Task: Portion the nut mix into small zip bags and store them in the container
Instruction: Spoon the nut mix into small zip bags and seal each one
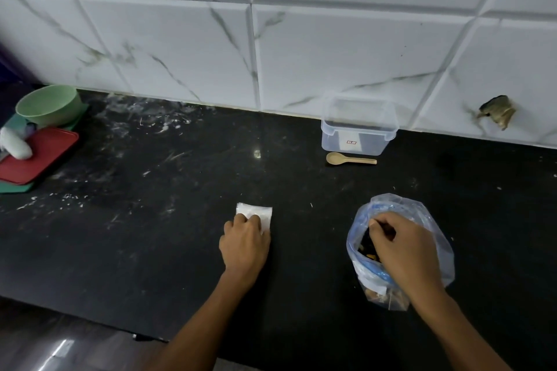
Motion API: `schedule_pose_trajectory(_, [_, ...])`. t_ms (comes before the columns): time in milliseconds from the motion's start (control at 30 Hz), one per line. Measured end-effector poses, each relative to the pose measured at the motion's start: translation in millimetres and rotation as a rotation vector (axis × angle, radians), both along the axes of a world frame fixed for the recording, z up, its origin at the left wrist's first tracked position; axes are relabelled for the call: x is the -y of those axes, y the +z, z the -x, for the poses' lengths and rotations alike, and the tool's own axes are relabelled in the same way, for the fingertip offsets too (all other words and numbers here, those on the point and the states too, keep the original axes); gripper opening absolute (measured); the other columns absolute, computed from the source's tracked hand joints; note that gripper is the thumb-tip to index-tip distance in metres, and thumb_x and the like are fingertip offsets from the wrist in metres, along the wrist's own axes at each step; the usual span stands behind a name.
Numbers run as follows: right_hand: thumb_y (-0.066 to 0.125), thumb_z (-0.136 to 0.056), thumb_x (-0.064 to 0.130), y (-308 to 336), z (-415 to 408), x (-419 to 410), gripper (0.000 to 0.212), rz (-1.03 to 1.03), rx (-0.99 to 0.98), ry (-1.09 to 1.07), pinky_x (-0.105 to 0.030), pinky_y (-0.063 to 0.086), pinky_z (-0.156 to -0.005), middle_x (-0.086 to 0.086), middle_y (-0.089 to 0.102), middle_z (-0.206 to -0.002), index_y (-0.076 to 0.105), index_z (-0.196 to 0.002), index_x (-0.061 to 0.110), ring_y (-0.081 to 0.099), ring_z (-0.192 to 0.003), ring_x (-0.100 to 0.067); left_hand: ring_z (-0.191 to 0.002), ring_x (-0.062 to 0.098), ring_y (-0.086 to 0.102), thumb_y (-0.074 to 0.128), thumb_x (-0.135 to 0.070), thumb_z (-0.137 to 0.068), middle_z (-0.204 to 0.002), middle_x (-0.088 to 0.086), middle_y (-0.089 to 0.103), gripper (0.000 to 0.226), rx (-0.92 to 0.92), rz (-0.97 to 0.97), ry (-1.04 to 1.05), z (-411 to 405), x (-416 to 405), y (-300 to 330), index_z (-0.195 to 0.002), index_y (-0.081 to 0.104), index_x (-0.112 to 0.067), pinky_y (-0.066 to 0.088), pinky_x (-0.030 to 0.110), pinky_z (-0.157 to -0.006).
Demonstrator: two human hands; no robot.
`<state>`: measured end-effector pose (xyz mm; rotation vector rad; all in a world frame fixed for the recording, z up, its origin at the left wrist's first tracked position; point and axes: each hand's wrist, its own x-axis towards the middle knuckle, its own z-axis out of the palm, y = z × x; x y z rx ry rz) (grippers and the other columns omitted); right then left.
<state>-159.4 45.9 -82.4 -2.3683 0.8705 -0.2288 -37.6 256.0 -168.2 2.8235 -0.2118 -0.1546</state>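
While the left hand [244,242] rests on the black countertop [168,220] near the centre of the scene, its fingers are curled over the near edge of a small stack of white zip bags [255,212], which lies flat on the surface. Whether the fingers pinch the stack or only press it down cannot be told. To the right, a large clear bag of nut mix [401,250] stands upright on the countertop with its mouth open; a blue zip strip runs around the opening. The right hand [402,247] is inserted into that mouth from the near right, fingers bent downward toward the dark and orange contents. The fingertips are hidden among the nuts, so it cannot be told whether they hold any.

At the far side, against the white tiled wall [331,48], a clear plastic container [358,126] stands without a lid. A small wooden spoon [349,159] lies just in front of it, bowl to the left. At the far left, a green bowl [49,104] sits on stacked red and green trays [39,156], with a white object beside it. A damaged patch [497,111] marks the wall at the far right.
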Motion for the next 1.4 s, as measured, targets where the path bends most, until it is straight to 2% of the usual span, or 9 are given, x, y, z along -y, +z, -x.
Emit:
schedule_pose_trajectory(300, [0.057, -0.094, 0.017, -1, 1, -1, 0.014, 0.010, -0.003, 0.008, -0.019, 0.045, -0.060, 0.000, 0.062, -0.073, 0.063, -0.081, 0.016, 0.059, -0.067, -0.012, -0.089, 0.020, 0.051, 0.048, -0.020, -0.096, -0.089, 0.000, 0.057, 0.025, -0.006, 0.062, -0.001, -2, 3, -3, -0.076, 0.061, -0.012, 0.050, 0.037, -0.068])
schedule_pose_trajectory(433, [0.057, -0.094, 0.016, -1, 4, 0, 0.011, -0.005, -0.016, 0.009, -0.013, 0.041, -0.059, -0.002, 0.063, -0.078, 0.063, -0.084, 0.016, 0.058, -0.070, -0.010, -0.082, 0.021, 0.052, 0.046, -0.014, -0.094, -0.082, 0.001, 0.054, 0.032, -0.007, 0.103, 0.015, -3, 1, -2, -0.062, 0.046, -0.014, 0.039, 0.033, -0.058])
schedule_pose_trajectory(600, [0.056, -0.094, 0.016, -2, 7, -1, 0.011, 0.004, -0.012, 0.034, -0.022, 0.047, -0.063, -0.002, 0.064, -0.078, 0.064, -0.085, 0.015, 0.061, -0.071, -0.014, -0.076, 0.019, 0.056, 0.053, -0.015, -0.090, -0.082, -0.002, 0.057, 0.021, -0.019, 0.191, 0.063, -2, -3, 5, -0.069, 0.056, -0.012, 0.045, 0.033, -0.057])
schedule_pose_trajectory(800, [0.057, -0.094, 0.018, -3, 7, -2, 0.016, -0.018, -0.022, 0.040, -0.019, 0.044, -0.060, 0.002, 0.060, -0.072, 0.061, -0.078, 0.019, 0.058, -0.067, -0.012, -0.074, 0.011, 0.053, 0.065, -0.020, -0.089, -0.081, -0.007, 0.058, 0.016, 0.163, 0.295, 0.029, 5, -8, 16, -0.076, 0.056, -0.020, 0.045, 0.028, -0.060])
schedule_pose_trajectory(900, [0.058, -0.093, 0.020, 2, 2, -6, 0.025, -0.031, -0.038, 0.046, -0.026, 0.049, -0.062, 0.004, 0.058, -0.067, 0.054, -0.069, 0.027, 0.058, -0.065, -0.012, -0.069, 0.013, 0.053, 0.071, -0.012, -0.083, -0.076, -0.005, 0.059, 0.021, 0.311, 0.333, -0.045, 13, -9, 24, -0.071, 0.056, -0.019, 0.045, 0.031, -0.060])
schedule_pose_trajectory(967, [0.057, -0.094, 0.024, 10, -3, -11, 0.023, -0.078, -0.029, 0.114, -0.021, 0.048, -0.064, 0.007, 0.059, -0.069, 0.056, -0.071, 0.030, 0.058, -0.067, -0.006, -0.064, 0.014, 0.052, 0.076, -0.006, -0.077, -0.073, -0.002, 0.060, 0.021, 0.455, 0.347, -0.146, 18, -8, 29, -0.069, 0.058, -0.015, 0.043, 0.031, -0.058])
schedule_pose_trajectory(1100, [0.054, -0.095, 0.035, 35, -20, -27, 0.018, -0.449, 0.024, 0.179, -0.023, 0.052, -0.067, 0.006, 0.069, -0.081, 0.066, -0.086, 0.025, 0.065, -0.076, -0.009, -0.067, 0.016, 0.053, 0.066, -0.013, -0.084, -0.078, 0.002, 0.064, 0.013, 0.723, 0.353, -0.340, 29, 1, 40, -0.071, 0.062, -0.012, 0.035, 0.024, -0.066])
schedule_pose_trajectory(1233, [0.050, -0.093, 0.051, 53, -34, -35, 0.034, -0.797, -0.065, 0.097, -0.027, 0.054, -0.068, -0.002, 0.073, -0.091, 0.065, -0.093, 0.020, 0.070, -0.082, -0.017, -0.072, 0.017, 0.058, 0.063, -0.014, -0.087, -0.080, 0.004, 0.066, 0.013, 0.869, 0.377, -0.565, 43, 14, 46, -0.075, 0.066, -0.011, 0.042, 0.029, -0.068])
schedule_pose_trajectory(1400, [0.056, -0.096, 0.027, 47, -29, -29, 0.019, -0.641, -0.084, 0.136, -0.022, 0.051, -0.061, -0.005, 0.069, -0.085, 0.069, -0.090, 0.014, 0.065, -0.071, -0.010, -0.076, 0.018, 0.059, 0.064, -0.017, -0.090, -0.086, 0.004, 0.068, 0.006, 0.863, 0.381, -0.693, 54, 22, 38, -0.085, 0.062, -0.015, 0.045, 0.032, -0.070])
